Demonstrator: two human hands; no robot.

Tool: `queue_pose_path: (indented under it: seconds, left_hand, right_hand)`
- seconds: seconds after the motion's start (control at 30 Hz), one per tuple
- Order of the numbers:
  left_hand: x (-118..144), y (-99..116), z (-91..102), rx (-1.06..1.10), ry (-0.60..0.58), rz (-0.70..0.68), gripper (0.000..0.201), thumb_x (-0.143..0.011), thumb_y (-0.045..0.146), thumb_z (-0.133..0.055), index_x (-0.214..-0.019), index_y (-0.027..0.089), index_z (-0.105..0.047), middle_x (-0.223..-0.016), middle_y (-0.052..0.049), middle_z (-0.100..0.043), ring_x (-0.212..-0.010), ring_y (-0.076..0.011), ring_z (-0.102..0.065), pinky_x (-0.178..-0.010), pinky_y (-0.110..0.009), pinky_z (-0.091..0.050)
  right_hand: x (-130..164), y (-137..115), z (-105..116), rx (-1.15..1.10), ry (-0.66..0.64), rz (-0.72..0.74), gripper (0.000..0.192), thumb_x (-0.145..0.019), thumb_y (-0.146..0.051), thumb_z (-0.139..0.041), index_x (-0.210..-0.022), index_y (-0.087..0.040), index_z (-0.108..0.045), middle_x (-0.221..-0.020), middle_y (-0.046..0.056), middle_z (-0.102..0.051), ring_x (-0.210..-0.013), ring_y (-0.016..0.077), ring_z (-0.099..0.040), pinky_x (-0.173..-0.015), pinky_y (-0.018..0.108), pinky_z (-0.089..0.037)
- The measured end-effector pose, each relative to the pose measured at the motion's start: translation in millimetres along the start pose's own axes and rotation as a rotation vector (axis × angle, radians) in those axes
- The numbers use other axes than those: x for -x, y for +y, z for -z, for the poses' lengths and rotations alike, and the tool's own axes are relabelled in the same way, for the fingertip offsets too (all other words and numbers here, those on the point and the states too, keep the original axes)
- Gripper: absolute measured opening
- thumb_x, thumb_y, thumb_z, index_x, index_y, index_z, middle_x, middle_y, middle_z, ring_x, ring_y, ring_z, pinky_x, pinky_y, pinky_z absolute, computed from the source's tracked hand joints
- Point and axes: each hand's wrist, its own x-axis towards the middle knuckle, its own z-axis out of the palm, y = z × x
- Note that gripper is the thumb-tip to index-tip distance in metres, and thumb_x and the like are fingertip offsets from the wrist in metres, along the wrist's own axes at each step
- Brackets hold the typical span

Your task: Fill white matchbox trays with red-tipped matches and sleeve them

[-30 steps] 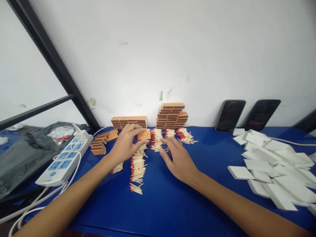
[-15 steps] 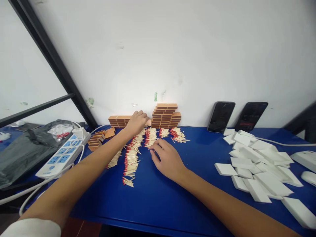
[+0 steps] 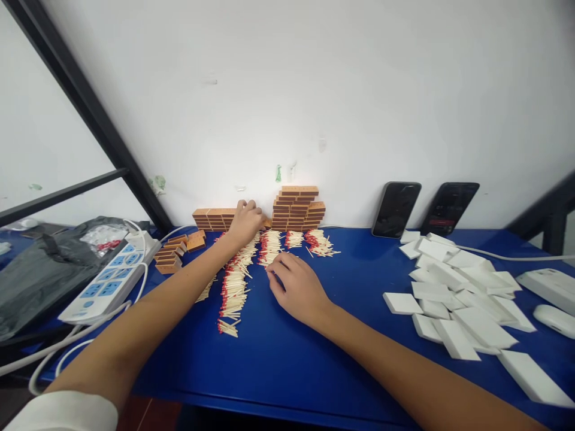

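Observation:
My left hand [image 3: 246, 224] reaches to the back of the blue table, its fingers bent around a small orange-brown matchbox [image 3: 268, 222] that shows only at its edge. This box sits in the gap between a low row of matchboxes [image 3: 214, 220] and a taller stepped stack [image 3: 294, 209] against the wall. My right hand [image 3: 300, 288] rests lower, with fingers curled and thumb close to the index finger. Its fingertips lie beside a pile of red-tipped matches [image 3: 270, 246]; whether they hold anything is hidden. A longer band of matches [image 3: 234, 290] runs toward the front, partly under my left forearm.
Loose matchbox sleeves [image 3: 169, 256] and a white power strip [image 3: 110, 278] with cables lie left, beside a dark plastic bag [image 3: 49, 281]. Two phones [image 3: 396, 209] lean on the wall. White matchbox trays [image 3: 453, 290] are heaped at right. Smaller match piles [image 3: 320, 243] lie below the stack.
The whole view has shifted slightly. At my left fingers, a pale patch earlier now appears as an orange matchbox side. My right hand stays by the matches with its fingers curled.

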Motion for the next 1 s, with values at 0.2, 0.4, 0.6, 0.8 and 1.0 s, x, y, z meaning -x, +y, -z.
queue_pose_path:
  seconds: [0.2,0.4,0.6,0.8,1.0]
  left_hand:
    - [-1,-1,-5.8,0.024,-0.009,-0.045,0.019,-0.094,0.021,-0.075,-0.076,0.023,-0.077,-0.078,-0.006,-0.073,-0.105,-0.0277,-0.057,-0.113,-0.057,-0.027]
    - [6,-2,-0.6,0.04,-0.004,-0.094,0.023,-0.094,0.01,-0.065,-0.083,0.023,-0.079,-0.087,-0.007,-0.075,-0.105,-0.0272,-0.057,-0.114,-0.058,-0.027]
    - [7,-2,-1.2,0.056,0.002,-0.145,0.028,-0.092,0.005,-0.062,-0.094,0.027,-0.08,-0.096,-0.007,-0.075,-0.109,-0.0267,-0.055,-0.113,-0.055,-0.028]
    - [-4,-2,-3.2,0.058,-0.003,-0.148,0.021,-0.095,0.012,-0.064,-0.083,0.022,-0.078,-0.089,-0.01,-0.072,-0.106,-0.0294,-0.053,-0.106,-0.054,-0.031]
    - [0,0,-2.8,0.112,-0.037,-0.155,0.024,-0.094,0.009,-0.062,-0.092,0.024,-0.081,-0.094,-0.01,-0.074,-0.106,-0.0279,-0.055,-0.095,-0.047,-0.035]
  right_hand:
    - [0,-1,1,0.003,-0.017,-0.005,0.016,-0.1,-0.011,-0.055,-0.097,-0.018,-0.069,-0.101,0.01,-0.071,-0.093,0.0232,-0.065,-0.087,0.039,-0.054]
    - [0,2,1,0.006,-0.024,-0.018,0.017,-0.101,-0.011,-0.054,-0.098,-0.019,-0.069,-0.102,0.01,-0.071,-0.094,0.0229,-0.066,-0.089,0.038,-0.054]
    - [0,2,1,0.016,-0.036,-0.027,0.016,-0.1,-0.012,-0.056,-0.096,-0.02,-0.069,-0.1,0.009,-0.071,-0.092,0.0232,-0.065,-0.086,0.038,-0.053]
    - [1,3,0,0.019,-0.053,-0.031,0.017,-0.101,-0.012,-0.055,-0.098,-0.019,-0.07,-0.1,0.009,-0.071,-0.094,0.0235,-0.066,-0.089,0.038,-0.053]
    - [1,3,1,0.024,-0.058,-0.037,0.017,-0.101,-0.013,-0.055,-0.098,-0.019,-0.07,-0.1,0.009,-0.072,-0.093,0.0231,-0.066,-0.087,0.038,-0.053]
